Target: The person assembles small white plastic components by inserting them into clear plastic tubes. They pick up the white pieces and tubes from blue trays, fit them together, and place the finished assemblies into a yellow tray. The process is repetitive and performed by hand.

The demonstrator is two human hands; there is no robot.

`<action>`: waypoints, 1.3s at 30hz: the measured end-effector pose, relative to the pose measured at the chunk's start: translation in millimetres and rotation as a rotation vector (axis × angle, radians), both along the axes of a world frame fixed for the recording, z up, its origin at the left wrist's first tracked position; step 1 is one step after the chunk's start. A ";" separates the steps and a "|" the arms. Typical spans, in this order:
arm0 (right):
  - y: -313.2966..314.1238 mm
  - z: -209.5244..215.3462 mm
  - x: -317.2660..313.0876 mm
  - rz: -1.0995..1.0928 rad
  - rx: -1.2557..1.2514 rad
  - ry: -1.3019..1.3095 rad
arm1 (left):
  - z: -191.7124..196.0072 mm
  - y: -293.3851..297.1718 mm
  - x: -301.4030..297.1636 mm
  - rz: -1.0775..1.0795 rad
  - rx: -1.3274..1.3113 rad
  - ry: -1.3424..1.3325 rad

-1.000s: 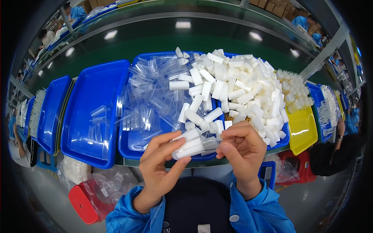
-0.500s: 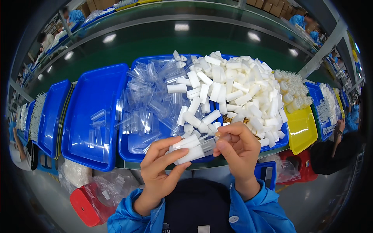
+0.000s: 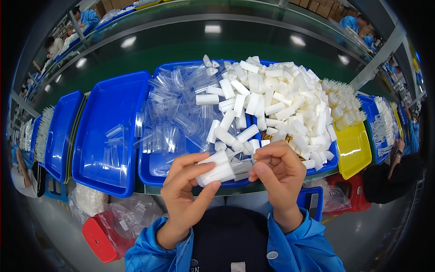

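Note:
Between thumb and fingers, my left hand point(image 3: 183, 199) grips a small bundle of white foam blocks point(image 3: 217, 170), held level over the front rim of the middle tray. From the right end of the bundle a clear plastic sleeve point(image 3: 241, 167) sticks out. My right hand point(image 3: 282, 181) pinches the sleeve's far edge between thumb and forefinger. How far the sleeve reaches over the foam cannot be made out. Just beyond my hands, many clear sleeves point(image 3: 170, 138) and a heap of loose white foam blocks point(image 3: 290, 99) fill two adjoining blue trays point(image 3: 149, 179).
At the left stands a blue tray point(image 3: 102, 99) with several clear sleeves. A yellow tray point(image 3: 351, 152) holds thin clear parts at the right. Below are a red stool point(image 3: 97, 240) with plastic bags and a small blue bin point(image 3: 301, 199). Co-workers sit at both sides.
My hands stay nearly in place, both still on the bundle and sleeve. The bundle has turned slightly, and the left fingers have shifted a little along the foam.

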State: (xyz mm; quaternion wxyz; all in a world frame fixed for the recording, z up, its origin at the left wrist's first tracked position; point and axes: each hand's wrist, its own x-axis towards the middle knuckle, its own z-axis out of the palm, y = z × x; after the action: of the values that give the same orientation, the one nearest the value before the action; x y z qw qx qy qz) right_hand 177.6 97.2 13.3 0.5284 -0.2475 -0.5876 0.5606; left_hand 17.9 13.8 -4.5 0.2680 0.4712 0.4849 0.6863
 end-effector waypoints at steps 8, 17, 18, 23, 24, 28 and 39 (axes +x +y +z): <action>-1.7 1.9 1.2 0.009 -0.009 -0.027 | -2.7 -0.9 -4.1 0.051 -0.008 0.138; 0.0 3.3 5.0 0.009 0.008 -0.030 | -3.9 0.1 -1.2 0.067 0.003 0.087; 0.0 4.0 5.4 0.024 -0.020 -0.019 | -3.5 0.3 -1.0 0.071 0.003 0.083; 0.1 5.4 6.8 0.051 -0.041 -0.023 | -4.8 0.8 -3.1 0.082 0.000 0.115; 0.1 4.9 6.4 0.047 -0.018 -0.035 | -4.8 0.9 -2.7 0.089 0.003 0.118; -0.7 3.9 3.5 0.049 0.010 -0.065 | -4.3 1.1 -0.9 0.094 -0.002 0.122; 1.1 -1.6 3.7 0.083 0.044 0.008 | -3.2 1.2 -9.2 -0.069 0.067 0.242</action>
State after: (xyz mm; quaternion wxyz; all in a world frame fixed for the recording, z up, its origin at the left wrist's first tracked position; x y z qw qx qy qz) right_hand 181.3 98.4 11.7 0.5124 -0.2090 -0.6074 0.5699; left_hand 8.7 15.1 -7.7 0.2152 0.5757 0.4739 0.6307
